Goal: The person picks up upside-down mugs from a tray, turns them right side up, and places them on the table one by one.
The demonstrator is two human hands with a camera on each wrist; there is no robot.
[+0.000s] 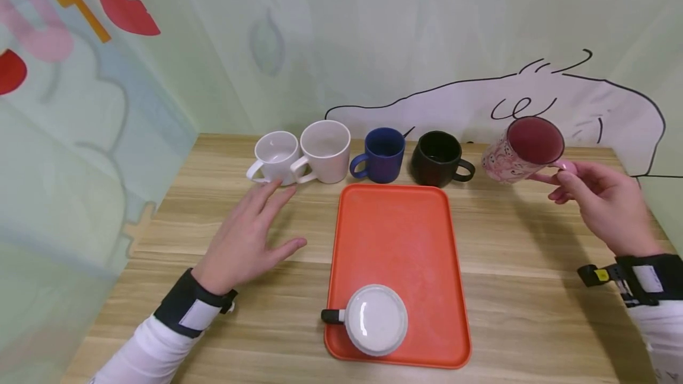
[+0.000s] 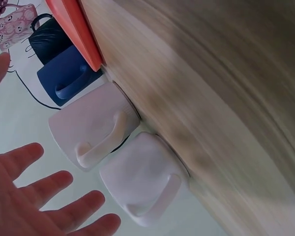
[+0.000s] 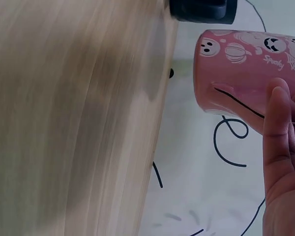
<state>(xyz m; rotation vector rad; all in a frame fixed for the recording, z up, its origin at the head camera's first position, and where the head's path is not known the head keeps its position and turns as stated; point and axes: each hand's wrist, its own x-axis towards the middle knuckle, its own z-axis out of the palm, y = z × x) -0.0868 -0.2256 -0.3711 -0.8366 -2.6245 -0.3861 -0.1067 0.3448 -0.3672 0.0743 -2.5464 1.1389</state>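
Observation:
My right hand [image 1: 608, 200] grips a pink mug [image 1: 507, 159] by its handle. In the right wrist view the pink mug [image 3: 236, 73] carries white ghost and pumpkin prints, and it is held off the table, tilted. With fingers spread, my left hand [image 1: 248, 239] is nearest the small white cup [image 1: 277, 162] and holds nothing; the left wrist view shows a gap between the fingers [image 2: 59, 182] and the cups. A larger white mug [image 1: 326, 156], a blue mug [image 1: 381, 159] and a black mug [image 1: 436, 162] stand upright in a row beside it.
An orange-red tray [image 1: 400, 242] lies on the wooden table [image 1: 523, 307]. Near the tray's front end sits a white mug [image 1: 376, 319] upside down, its dark-tipped handle pointing left over the rim. A printed cloth [image 1: 400, 28] hangs behind the row.

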